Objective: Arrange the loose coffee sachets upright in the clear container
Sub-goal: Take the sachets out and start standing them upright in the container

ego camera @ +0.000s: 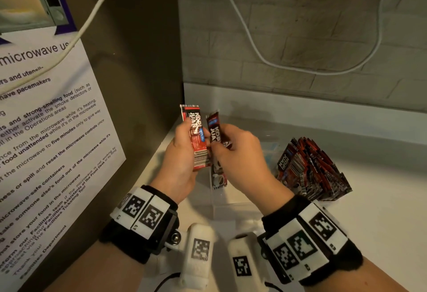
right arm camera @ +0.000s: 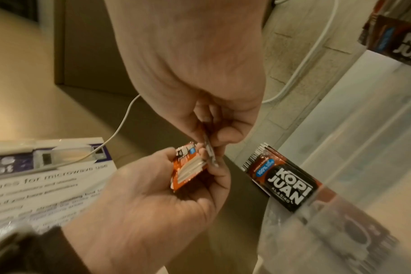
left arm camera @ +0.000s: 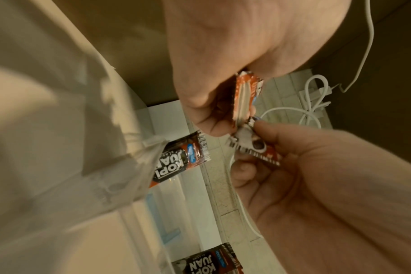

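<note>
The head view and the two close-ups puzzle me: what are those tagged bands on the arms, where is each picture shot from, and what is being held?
No machine here: a person works bare-handed. The checkered bands are wrist-worn camera mounts. The wide picture comes from a head camera looking down; the two close-ups look along each hand from the wrists. The left hand grips a small stack of red coffee sachets. The right hand pinches a single dark sachet beside that stack. On the white counter, to the right, a bundle of sachets stands in a clear container. Another sachet leans in a clear box. A microwave notice hangs at left.
</note>
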Available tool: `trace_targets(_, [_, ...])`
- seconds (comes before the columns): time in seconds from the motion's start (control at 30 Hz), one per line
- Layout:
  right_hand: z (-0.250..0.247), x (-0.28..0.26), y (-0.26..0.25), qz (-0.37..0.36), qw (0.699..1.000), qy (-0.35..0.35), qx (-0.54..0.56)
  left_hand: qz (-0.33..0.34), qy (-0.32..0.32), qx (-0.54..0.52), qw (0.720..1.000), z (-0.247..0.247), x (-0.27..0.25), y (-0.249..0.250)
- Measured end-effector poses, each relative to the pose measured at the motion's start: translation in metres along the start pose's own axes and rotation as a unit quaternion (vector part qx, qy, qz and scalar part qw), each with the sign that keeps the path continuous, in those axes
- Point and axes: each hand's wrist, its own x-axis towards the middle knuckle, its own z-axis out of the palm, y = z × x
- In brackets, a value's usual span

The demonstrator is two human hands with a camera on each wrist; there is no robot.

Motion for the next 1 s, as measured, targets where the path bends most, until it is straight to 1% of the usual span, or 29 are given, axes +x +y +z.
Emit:
trace_targets(0.1, [-0.002,0.002,0.008,0.052,0.993,0.047,0.095,-0.003,0.011,-0.012,1.0,-0.002,0.0,0.001])
trace_targets(0.2, [-0.005,0.003,0.01,0.075,0.986,0.083,0.127,0.002,0.025,-0.004,1.0,-0.004,-0.001,0.002])
trace_targets(0.23, [-0.007,0.003,0.011,0.072,0.985,0.096,0.121,0.008,0.029,-0.004,1.0,-0.005,-0.002,0.002])
trace_targets(0.33, [-0.009,0.001,0.009,0.043,0.991,0.118,0.056,0.025,0.035,0.011,0.999,-0.005,-0.003,0.0])
trace_targets(0.43, [-0.005,-0.003,0.006,0.021,0.993,0.109,0.043,0.028,0.024,0.023,0.999,-0.002,-0.003,-0.002])
trace_targets(0.5, [-0.002,-0.005,0.003,-0.003,0.994,0.107,0.011,0.034,0.018,0.027,0.999,0.0,-0.004,-0.002])
trace_targets(0.63, [0.004,-0.005,0.004,-0.048,0.992,0.1,-0.052,0.053,0.02,0.041,0.998,0.002,-0.004,-0.001])
trace_targets(0.7, [0.006,-0.006,0.005,-0.057,0.991,0.104,-0.066,0.059,0.026,0.04,0.997,0.002,-0.004,0.0])
trace_targets(0.77, [0.005,-0.007,0.004,-0.036,0.993,0.112,-0.027,0.06,0.036,0.028,0.997,0.003,-0.004,0.0])
trace_targets(0.87, [0.0,-0.006,0.003,0.007,0.988,0.13,0.083,0.049,0.052,-0.012,0.997,0.002,-0.003,0.003])
trace_targets(0.93, [-0.006,-0.004,0.006,0.018,0.983,0.154,0.102,0.041,0.061,-0.031,0.997,-0.001,-0.002,0.006])
trace_targets(1.0, [-0.013,-0.001,0.011,0.05,0.979,0.16,0.118,0.034,0.06,-0.041,0.997,-0.005,-0.002,0.009])
